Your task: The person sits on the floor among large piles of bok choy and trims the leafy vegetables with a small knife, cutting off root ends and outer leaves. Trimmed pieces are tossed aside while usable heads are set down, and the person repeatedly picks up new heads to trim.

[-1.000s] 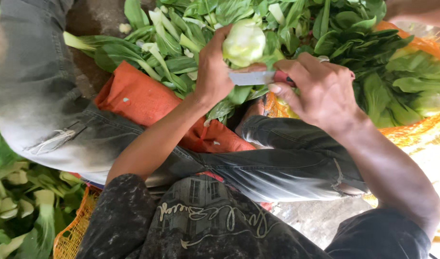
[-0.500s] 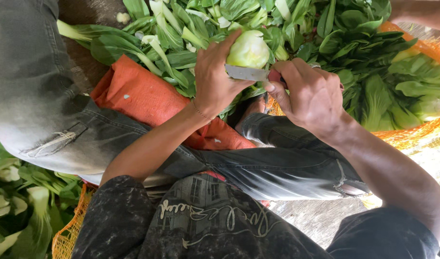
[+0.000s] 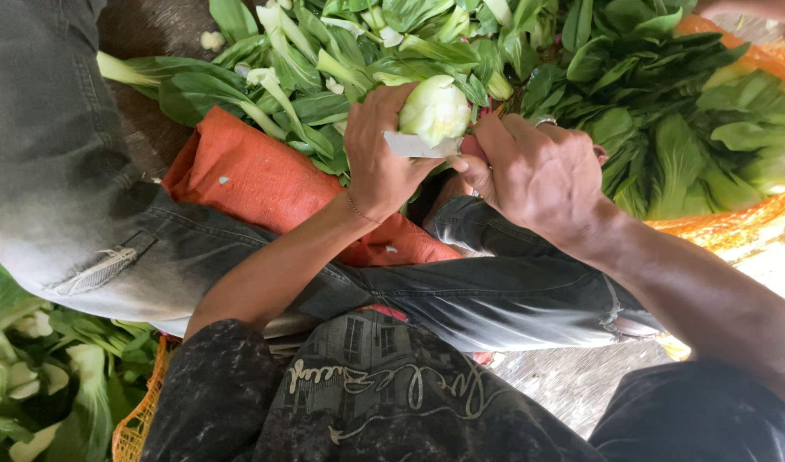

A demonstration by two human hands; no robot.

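While the pale green bok choy head [image 3: 433,109] is being gripped in the left hand [image 3: 380,154] above the leafy green pile [image 3: 649,111], its base is being trimmed by the flat steel knife blade [image 3: 414,147] clenched in the right hand [image 3: 538,171]; shallow cuts away from the fingers are being advised. Since half a second ago, the head is being held almost unmoved.

Soft, even daylight, fairly bright. The ground at the right edge [image 3: 777,257] is washed out to near white. Pale sheen on the jeans [image 3: 495,299]. Deep shadow between the legs. Greens [image 3: 341,68] sharp; the lower left corner slightly soft.
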